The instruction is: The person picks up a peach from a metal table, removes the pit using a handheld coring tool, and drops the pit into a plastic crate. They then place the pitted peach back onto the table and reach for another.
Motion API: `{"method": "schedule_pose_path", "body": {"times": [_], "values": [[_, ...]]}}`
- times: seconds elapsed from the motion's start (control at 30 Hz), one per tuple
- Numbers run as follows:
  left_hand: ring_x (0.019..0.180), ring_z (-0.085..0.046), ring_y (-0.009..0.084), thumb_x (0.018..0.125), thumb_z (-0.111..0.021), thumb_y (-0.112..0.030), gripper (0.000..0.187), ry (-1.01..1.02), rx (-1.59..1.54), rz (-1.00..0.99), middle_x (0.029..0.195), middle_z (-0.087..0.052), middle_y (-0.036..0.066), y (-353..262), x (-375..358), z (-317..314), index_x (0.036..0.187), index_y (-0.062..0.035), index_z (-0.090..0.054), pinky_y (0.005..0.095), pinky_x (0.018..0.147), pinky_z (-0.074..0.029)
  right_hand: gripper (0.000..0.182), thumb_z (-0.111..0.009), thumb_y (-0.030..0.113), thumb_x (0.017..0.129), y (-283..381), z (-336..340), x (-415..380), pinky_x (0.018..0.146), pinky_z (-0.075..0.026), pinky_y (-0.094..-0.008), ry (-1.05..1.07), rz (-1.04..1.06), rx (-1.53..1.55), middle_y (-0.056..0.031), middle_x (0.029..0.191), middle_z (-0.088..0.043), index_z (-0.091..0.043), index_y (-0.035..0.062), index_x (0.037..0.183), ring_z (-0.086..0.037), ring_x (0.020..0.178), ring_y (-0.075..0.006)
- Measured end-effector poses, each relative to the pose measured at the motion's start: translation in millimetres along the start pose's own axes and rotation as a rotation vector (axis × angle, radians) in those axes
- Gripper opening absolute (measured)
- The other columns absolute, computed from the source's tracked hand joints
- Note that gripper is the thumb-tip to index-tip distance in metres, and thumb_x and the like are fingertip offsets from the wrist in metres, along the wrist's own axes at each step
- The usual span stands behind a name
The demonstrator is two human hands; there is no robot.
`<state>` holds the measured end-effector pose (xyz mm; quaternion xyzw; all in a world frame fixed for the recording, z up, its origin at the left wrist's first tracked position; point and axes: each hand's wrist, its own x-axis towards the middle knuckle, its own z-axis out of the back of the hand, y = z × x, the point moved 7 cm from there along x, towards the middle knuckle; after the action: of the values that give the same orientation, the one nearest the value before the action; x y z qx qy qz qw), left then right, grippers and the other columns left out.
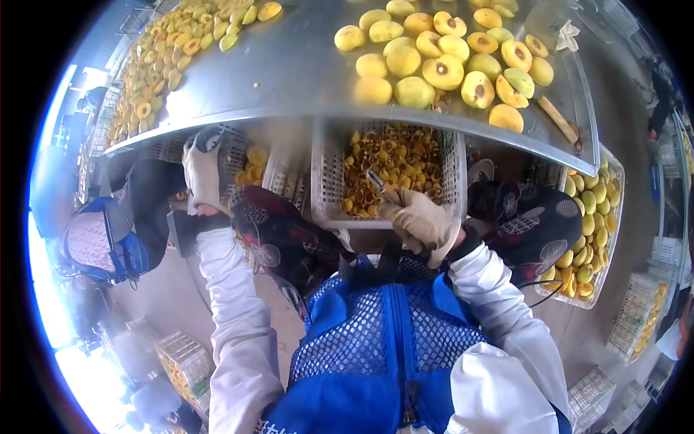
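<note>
My right hand (423,220), in a cream knitted glove, is closed round a small tool (381,186) with a metal tip. It is over the near edge of a white crate (316,177) that holds many small yellow-orange fruit pieces (394,163). My left hand (204,170), also gloved, is at the left, just below the metal table's front edge (289,114). Its fingertips are blurred against a grey shape, so what they hold, if anything, cannot be made out. Halved and whole yellow fruits (442,72) lie on the table in front of me.
More fruit (155,69) is heaped at the table's left. A wooden stick (558,119) lies near its right corner. A crate of fruit (593,231) stands right of my knee. Another person (116,231) is at the left. Stacked crates (184,362) stand behind.
</note>
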<state>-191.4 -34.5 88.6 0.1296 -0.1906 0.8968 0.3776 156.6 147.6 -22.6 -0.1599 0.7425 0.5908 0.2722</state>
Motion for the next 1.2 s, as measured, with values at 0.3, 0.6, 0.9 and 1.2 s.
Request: {"method": "schedule_pose_path", "body": {"times": [0.3,0.6,0.9,1.2], "values": [[0.099,-0.069,0.0289,0.085,-0.074,-0.046,0.056,0.65,0.002,-0.096,0.104,-0.072,0.017,-225,66,-159,0.123,-0.0057,-0.065,0.0389,0.085,-0.054,0.04,-0.062,0.037,0.097,17,8,-20,0.037,-0.037,-0.0244,-0.147,0.075,0.212,-0.0009,0.06,-0.053,-0.054,0.002,0.116,-0.047,0.039,-0.0099],[0.087,-0.067,0.0186,0.095,-0.062,-0.014,0.03,0.389,-0.892,-0.072,0.108,-0.068,0.012,-173,75,-163,0.122,-0.0019,-0.058,0.0231,0.075,-0.055,0.037,-0.065,0.034,0.095,22,22,-40,0.04,-0.037,-0.0263,-0.222,0.084,0.327,-0.0012,0.069,-0.055,-0.056,0.0025,0.111,-0.048,0.042,-0.0098],[0.099,-0.066,0.0202,0.088,-0.072,-0.001,0.05,0.137,-1.136,-0.128,0.112,-0.065,0.014,-209,-54,-42,0.13,0.0026,-0.045,0.0298,0.084,-0.056,0.038,-0.061,0.037,0.099,60,8,-54,0.048,-0.043,-0.0289,-0.273,0.141,0.113,-0.0029,0.071,-0.057,-0.057,0.0001,0.107,-0.055,0.051,-0.012],[0.114,-0.061,0.0221,0.075,-0.082,0.003,0.075,0.197,-1.353,-0.095,0.128,-0.058,0.013,-215,-94,-51,0.139,0.0013,-0.041,0.0346,0.099,-0.051,0.041,-0.063,0.037,0.097,90,-14,-36,0.079,-0.054,-0.0444,-0.411,0.423,-0.583,-0.0224,0.103,-0.071,-0.057,-0.0016,0.108,-0.068,0.098,-0.0399]]}}
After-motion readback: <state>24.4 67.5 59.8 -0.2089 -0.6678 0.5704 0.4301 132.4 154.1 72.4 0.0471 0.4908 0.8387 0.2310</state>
